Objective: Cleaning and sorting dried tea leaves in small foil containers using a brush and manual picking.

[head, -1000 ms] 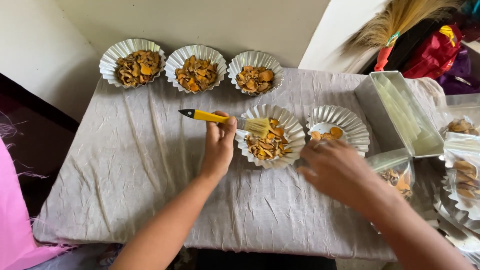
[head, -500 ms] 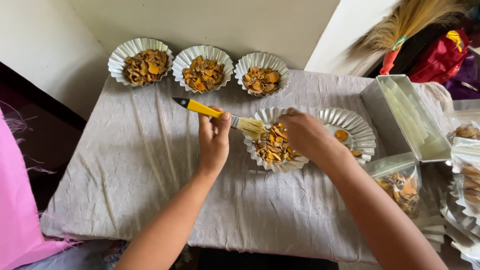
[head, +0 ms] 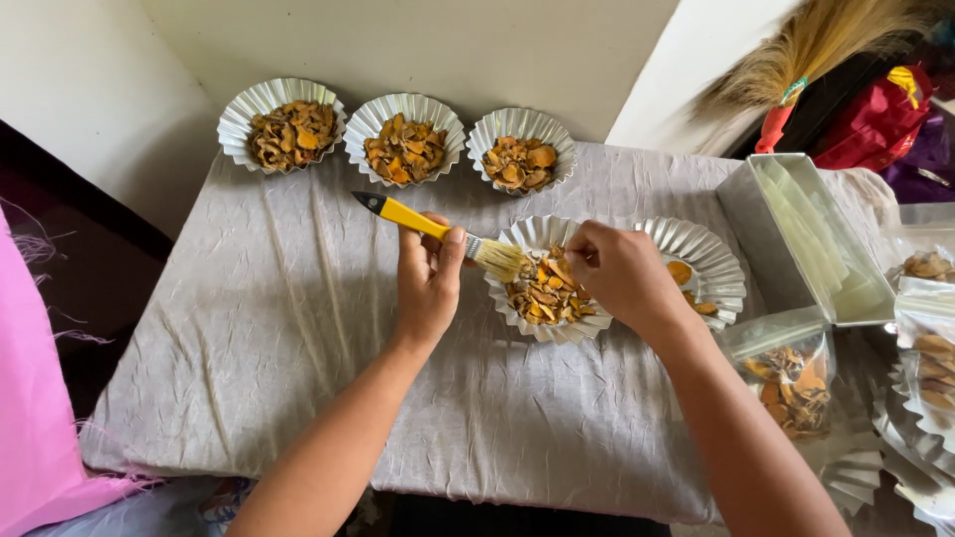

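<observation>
On grey cloth (head: 259, 328), my left hand (head: 426, 283) grips the brush (head: 438, 232), my right hand (head: 617, 273) pinches chips (head: 542, 293) in the tray (head: 527, 239).

Both arms are bare from the fingers back to the lower picture edge; no sleeve shows on either forearm. The left hand (head: 428, 283) wears no glove, ring or bracelet, and the right hand (head: 619, 276) is the same, with a bare wrist behind its fingers. The nails that show are short and have no polish. No watch shows.
</observation>
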